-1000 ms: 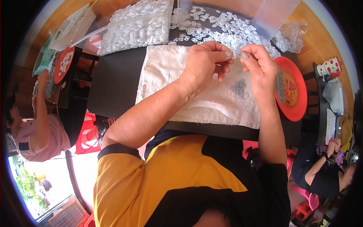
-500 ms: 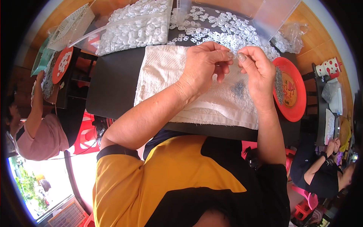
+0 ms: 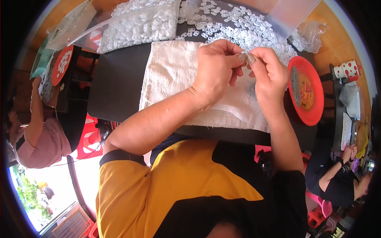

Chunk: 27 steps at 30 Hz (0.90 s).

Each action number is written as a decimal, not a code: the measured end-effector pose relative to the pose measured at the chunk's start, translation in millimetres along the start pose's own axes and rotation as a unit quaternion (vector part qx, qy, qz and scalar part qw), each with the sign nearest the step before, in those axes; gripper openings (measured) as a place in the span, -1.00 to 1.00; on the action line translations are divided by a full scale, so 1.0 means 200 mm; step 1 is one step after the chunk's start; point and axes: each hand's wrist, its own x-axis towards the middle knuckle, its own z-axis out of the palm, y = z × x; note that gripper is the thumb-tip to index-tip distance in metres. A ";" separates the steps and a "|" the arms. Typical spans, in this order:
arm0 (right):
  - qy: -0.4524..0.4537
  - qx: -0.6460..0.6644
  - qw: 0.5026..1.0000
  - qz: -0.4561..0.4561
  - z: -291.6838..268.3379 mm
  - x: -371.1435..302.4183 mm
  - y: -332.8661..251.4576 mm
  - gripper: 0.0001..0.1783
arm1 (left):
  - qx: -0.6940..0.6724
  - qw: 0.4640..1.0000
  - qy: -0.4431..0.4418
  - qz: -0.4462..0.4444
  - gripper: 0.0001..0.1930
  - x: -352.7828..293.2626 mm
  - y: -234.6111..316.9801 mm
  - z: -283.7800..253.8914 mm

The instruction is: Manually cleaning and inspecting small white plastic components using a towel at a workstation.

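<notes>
Above the far right part of a white towel (image 3: 170, 75), my two hands meet fingertip to fingertip. My left hand (image 3: 218, 69) is closed in a pinch; a bit of a small white plastic piece (image 3: 244, 52) shows at its thumb and fingertips. My right hand (image 3: 270, 71) pinches too, its thumb touching or nearly touching the left one; what it holds is hidden. Just beyond my fingers lies a heap of small white plastic pieces (image 3: 254, 33). To the right, a red plate (image 3: 315, 103) holds a pile of thin grey metal bits (image 3: 295, 85).
A clear bag (image 3: 139, 33) full of white oval pieces lies at the far left of the dark table (image 3: 115, 87). Crumpled clear plastic (image 3: 307, 37) sits at the far right. Co-workers sit left (image 3: 47, 142) and right (image 3: 333, 176); a spotted cup (image 3: 346, 70) stands right.
My hands have come together; the gap between their fingertips has closed. A bit of white now shows between them. The view has shifted slightly.
</notes>
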 end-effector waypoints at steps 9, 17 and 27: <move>0.004 0.039 0.998 0.044 -0.07 0.06 0.01 -0.92 | -0.048 0.999 -0.013 -0.018 -0.94 0.03 0.00 -0.02; -0.037 -0.053 0.996 -0.064 -0.09 0.07 0.00 -0.95 | -0.038 0.999 -0.016 -0.022 -0.93 0.04 -0.01 -0.02; -0.062 -0.062 0.995 -0.039 -0.08 0.06 0.02 -0.97 | -0.012 0.999 -0.032 -0.039 -0.92 0.05 0.00 -0.03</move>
